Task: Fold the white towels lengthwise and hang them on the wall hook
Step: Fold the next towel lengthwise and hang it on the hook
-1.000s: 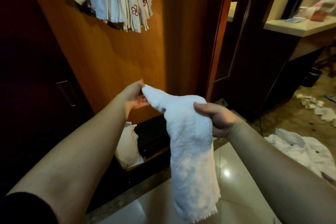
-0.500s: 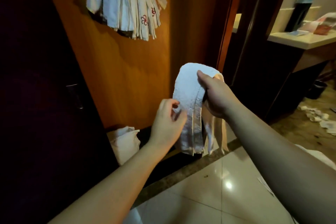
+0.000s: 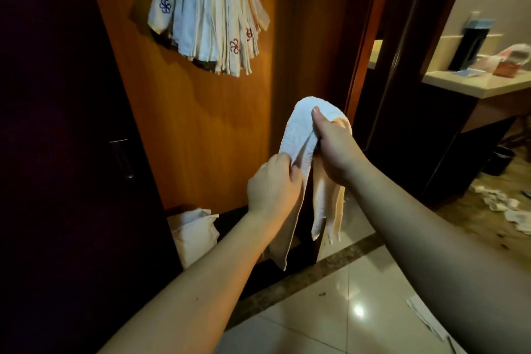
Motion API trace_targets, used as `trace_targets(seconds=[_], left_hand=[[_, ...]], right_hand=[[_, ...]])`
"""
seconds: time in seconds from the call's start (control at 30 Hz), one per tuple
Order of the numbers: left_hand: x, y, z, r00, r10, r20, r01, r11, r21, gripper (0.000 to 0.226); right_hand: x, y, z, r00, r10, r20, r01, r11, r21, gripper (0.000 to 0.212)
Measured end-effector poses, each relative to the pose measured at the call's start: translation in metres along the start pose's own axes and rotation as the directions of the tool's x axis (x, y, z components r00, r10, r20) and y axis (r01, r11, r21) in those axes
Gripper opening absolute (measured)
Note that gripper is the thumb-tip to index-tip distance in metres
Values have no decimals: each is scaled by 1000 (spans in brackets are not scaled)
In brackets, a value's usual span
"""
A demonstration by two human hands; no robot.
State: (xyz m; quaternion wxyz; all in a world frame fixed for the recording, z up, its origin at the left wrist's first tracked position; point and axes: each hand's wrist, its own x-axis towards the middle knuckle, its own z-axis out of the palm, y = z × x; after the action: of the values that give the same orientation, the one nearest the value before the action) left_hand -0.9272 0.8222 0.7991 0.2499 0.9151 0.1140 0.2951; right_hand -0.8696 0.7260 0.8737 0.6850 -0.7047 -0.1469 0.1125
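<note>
White towel [image 3: 298, 138] draped over gripping right hand [image 3: 334, 149], left hand [image 3: 273, 184] pinching its near edge.

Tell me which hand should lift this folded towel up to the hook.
Probably the right hand: it holds the white towel at the top of its fold, higher and nearer the hanging towels. The left hand only pinches one hanging side lower down.

A single head-worn wide-angle view looks forward and down from close behind the right hand [image 3: 334, 149] and left hand [image 3: 271, 187], facing the wooden wall panel [image 3: 207, 135] beyond them.
</note>
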Motion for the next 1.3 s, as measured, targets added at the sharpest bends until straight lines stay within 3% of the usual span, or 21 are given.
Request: trace_targets(seconds=[0.17,0.27,0.37,0.47,0.53,0.67,0.8,0.9,1.03,1.2,1.3], left_hand=[[-19,-6,5,972,129,-197,-148,985,-84,24],[-32,-1,19,957,234,-170,-240,971,-14,32],[-34,2,27,997,52,-55,-62,980,-187,22],[-31,7,30,995,-91,32,96,962,-254,49],[-26,6,32,991,-123,52,131,968,-212,45],[-16,-20,35,976,-202,77,210,971,-111,45],[-6,-56,31,985,-170,22,167,980,108,22],[0,-85,26,991,-136,16,128,965,229,23],[-2,-110,18,967,-254,14,252,964,79,18],[-6,-136,0,975,-220,-14,221,972,81,25],[-2,-136,-25,950,-311,-25,308,947,-84,18]], right_hand=[[0,2,-1,999,-26,-25,22,992,-124,89],[1,8,3,999,-54,-10,51,981,-188,106],[0,13,8,999,-46,-3,44,968,-247,113],[-12,4,11,998,-63,9,63,937,-343,92],[-8,4,7,994,-108,-25,92,930,-356,70],[-2,4,-10,963,-217,-162,147,921,-360,50],[6,9,-31,919,-227,-322,96,921,-377,49],[7,16,-41,889,-214,-404,59,930,-364,48],[9,20,-44,860,-211,-465,62,947,-316,43],[16,22,-55,828,-169,-535,42,970,-240,28],[19,23,-62,781,-136,-609,-3,975,-221,27]])
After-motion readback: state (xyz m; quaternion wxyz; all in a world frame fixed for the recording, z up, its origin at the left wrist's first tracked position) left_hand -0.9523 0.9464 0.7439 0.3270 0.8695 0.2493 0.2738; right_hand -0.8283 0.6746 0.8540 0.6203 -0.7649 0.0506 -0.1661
